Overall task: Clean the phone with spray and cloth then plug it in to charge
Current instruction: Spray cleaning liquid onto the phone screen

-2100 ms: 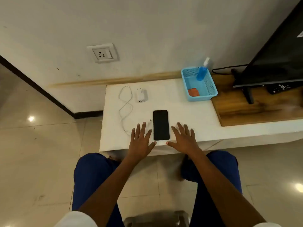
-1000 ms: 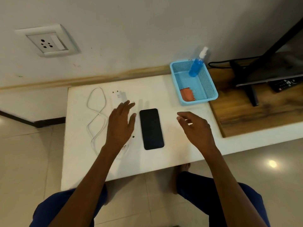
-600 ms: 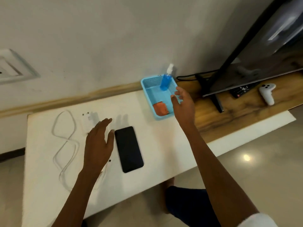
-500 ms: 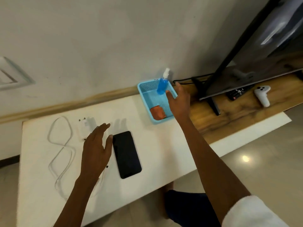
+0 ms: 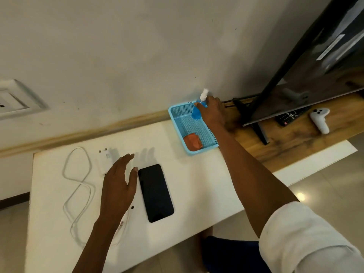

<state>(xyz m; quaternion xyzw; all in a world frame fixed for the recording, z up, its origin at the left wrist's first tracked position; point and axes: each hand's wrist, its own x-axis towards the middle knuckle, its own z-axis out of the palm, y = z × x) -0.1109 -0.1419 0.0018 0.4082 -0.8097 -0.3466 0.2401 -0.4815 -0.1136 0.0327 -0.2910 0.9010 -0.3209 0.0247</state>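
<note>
A black phone [image 5: 155, 192] lies face up on the white table [image 5: 197, 184]. My left hand [image 5: 118, 186] hovers open just left of it, fingers spread. A blue spray bottle [image 5: 197, 112] with a white nozzle stands in the far corner of a light blue basket [image 5: 177, 123]. My right hand [image 5: 211, 111] is wrapped around the bottle's right side. An orange cloth [image 5: 193, 141] lies crumpled in the basket's near end. A white charging cable [image 5: 78, 186] and a white plug adapter [image 5: 104, 158] lie on the table's left part.
A wall socket [image 5: 11, 101] sits on the wall at far left. To the right, a wooden shelf [image 5: 295, 138] carries a TV [image 5: 315, 56] on a stand, a black remote [image 5: 289, 117] and a white controller [image 5: 320, 119].
My right hand reached from beside the phone over to the basket and closed around the spray bottle. My left hand stayed by the phone. The view swung right.
</note>
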